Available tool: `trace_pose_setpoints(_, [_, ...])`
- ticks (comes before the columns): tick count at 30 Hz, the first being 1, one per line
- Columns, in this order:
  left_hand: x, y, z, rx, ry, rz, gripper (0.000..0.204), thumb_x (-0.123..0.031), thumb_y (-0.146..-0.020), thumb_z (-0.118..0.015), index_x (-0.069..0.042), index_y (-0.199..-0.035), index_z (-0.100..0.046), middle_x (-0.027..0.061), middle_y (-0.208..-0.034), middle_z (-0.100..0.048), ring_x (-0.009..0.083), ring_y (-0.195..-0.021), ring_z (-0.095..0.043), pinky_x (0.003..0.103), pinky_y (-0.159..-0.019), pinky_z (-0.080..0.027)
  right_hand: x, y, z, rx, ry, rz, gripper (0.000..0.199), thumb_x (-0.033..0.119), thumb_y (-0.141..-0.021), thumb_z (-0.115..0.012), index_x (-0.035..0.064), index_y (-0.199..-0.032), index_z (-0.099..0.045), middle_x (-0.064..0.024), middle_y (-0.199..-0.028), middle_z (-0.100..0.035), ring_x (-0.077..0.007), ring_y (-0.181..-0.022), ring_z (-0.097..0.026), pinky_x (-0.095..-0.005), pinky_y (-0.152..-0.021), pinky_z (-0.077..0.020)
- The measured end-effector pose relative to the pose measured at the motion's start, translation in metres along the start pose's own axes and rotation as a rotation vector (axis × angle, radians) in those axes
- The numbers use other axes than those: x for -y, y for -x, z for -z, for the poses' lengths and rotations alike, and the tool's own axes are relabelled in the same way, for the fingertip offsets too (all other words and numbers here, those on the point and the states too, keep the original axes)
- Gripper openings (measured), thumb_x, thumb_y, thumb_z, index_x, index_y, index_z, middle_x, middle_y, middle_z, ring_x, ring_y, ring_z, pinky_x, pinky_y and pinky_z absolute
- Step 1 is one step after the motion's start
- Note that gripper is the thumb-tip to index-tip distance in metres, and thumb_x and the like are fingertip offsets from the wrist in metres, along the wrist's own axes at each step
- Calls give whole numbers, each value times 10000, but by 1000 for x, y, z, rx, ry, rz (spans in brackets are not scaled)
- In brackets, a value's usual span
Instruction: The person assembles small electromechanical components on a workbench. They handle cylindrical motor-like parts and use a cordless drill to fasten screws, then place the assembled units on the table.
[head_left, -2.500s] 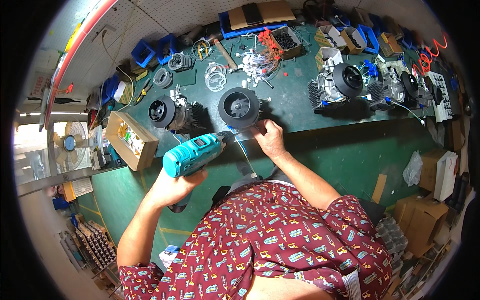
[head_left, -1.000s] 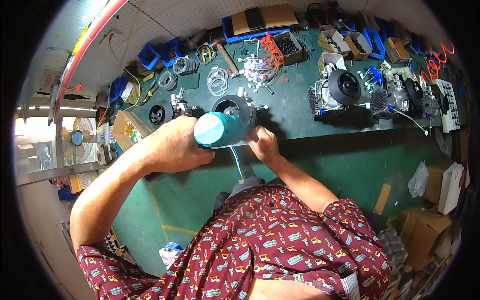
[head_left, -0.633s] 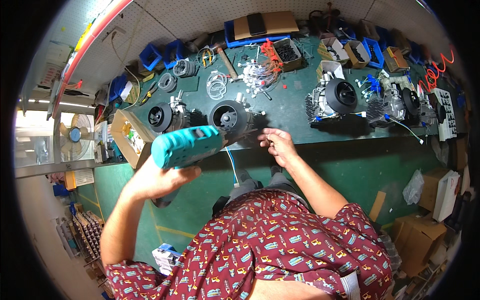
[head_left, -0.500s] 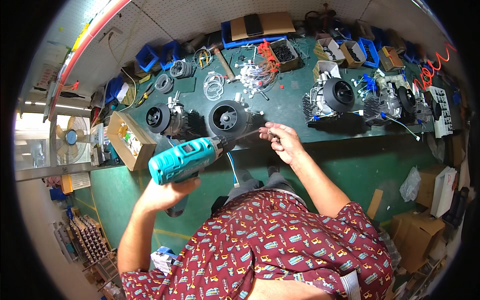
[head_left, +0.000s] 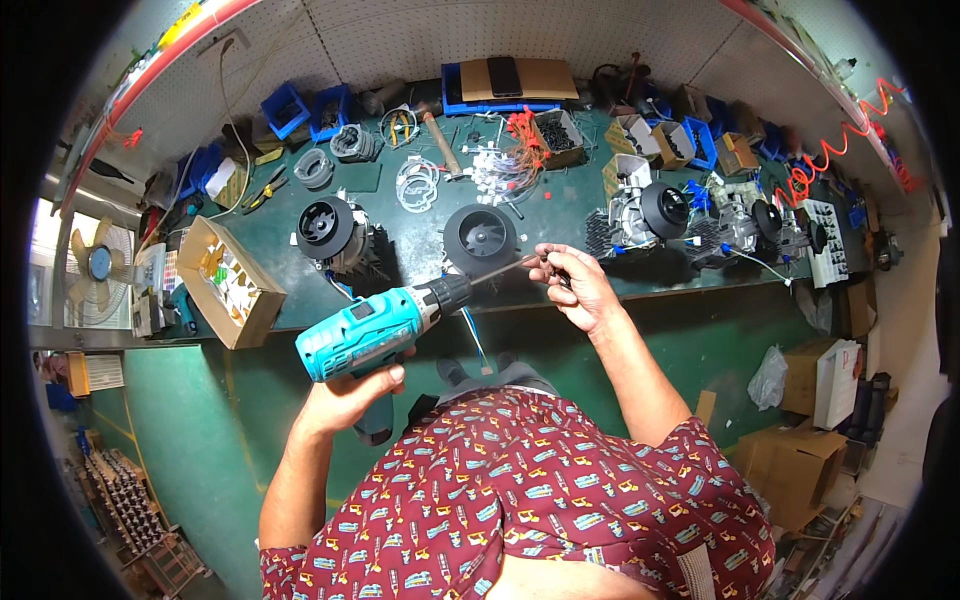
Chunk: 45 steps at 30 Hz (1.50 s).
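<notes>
Left hand (head_left: 345, 395) wraps the teal plastic cordless drill (head_left: 375, 330); right hand (head_left: 580, 290) pinches its long thin bit (head_left: 505, 268) tip; I'd keep fingers off the trigger while steadying it.

– What was the person wearing?

– A short-sleeved shirt (head_left: 530, 500), dark red, printed all over with small motifs in teal, yellow and white. It filled the lower middle of the frame.

– Were the sleeves long enough to cover the arms?

– No. They ended around the upper arms, so both forearms were bare. The left hand (head_left: 350, 395) and the right hand (head_left: 580, 290) wore no gloves.

– Anything on the wrists or fingers?

– No watch or band showed; rings were too small to tell.

– And below the shirt?

– Grey trousers (head_left: 500, 378) and dark shoes (head_left: 452, 372), just above the collar in the frame's centre.
</notes>
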<state>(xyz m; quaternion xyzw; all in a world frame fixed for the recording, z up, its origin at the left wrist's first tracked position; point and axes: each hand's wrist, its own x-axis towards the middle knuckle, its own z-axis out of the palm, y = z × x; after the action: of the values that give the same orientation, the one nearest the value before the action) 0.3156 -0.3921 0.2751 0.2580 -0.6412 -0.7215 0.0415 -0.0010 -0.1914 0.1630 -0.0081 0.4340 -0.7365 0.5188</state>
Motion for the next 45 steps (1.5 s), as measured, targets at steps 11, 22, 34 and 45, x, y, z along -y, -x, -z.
trace_pose_setpoints(11, [23, 8, 32, -20, 203, -42, 440, -71, -895, -741, -43, -1313, -607, 104, -1134, -709, 148, -818, -665, 311, -711, -571, -7, -2, -45, -70, -35, -43, 209, 196, -1020, -610, 30, -1140, -649, -85, -997, -678, -95, -764, -598, -150, -439, -360])
trace_pose_setpoints(22, [33, 12, 55, -39, 273, -58, 444, -83, -886, -738, -49, -1311, -613, 100, -1116, -710, 150, -801, -663, 314, -709, -571, -5, -10, -78, -60, 55, -4, 139, 150, -999, -662, 32, -1072, -651, -14, -880, -601, -67, -717, -533, -158, -450, -352])
trace_pose_setpoints(34, [44, 11, 67, -38, 341, -48, 455, -85, -872, -741, -46, -1307, -617, 103, -1115, -708, 156, -785, -666, 320, -712, -572, 7, -7, -85, -101, 165, 105, 183, 169, -975, -715, 52, -1091, -637, 5, -868, -580, -65, -707, -514, -156, -451, -352])
trace_pose_setpoints(45, [44, 9, 62, 4, 378, -64, 447, -75, -870, -735, -40, -1299, -617, 107, -1114, -709, 162, -792, -670, 327, -719, -577, 9, -11, -89, -143, 102, 145, 188, 100, -960, -721, 61, -1120, -631, -91, -991, -729, -144, -856, -725, -165, -429, -378])
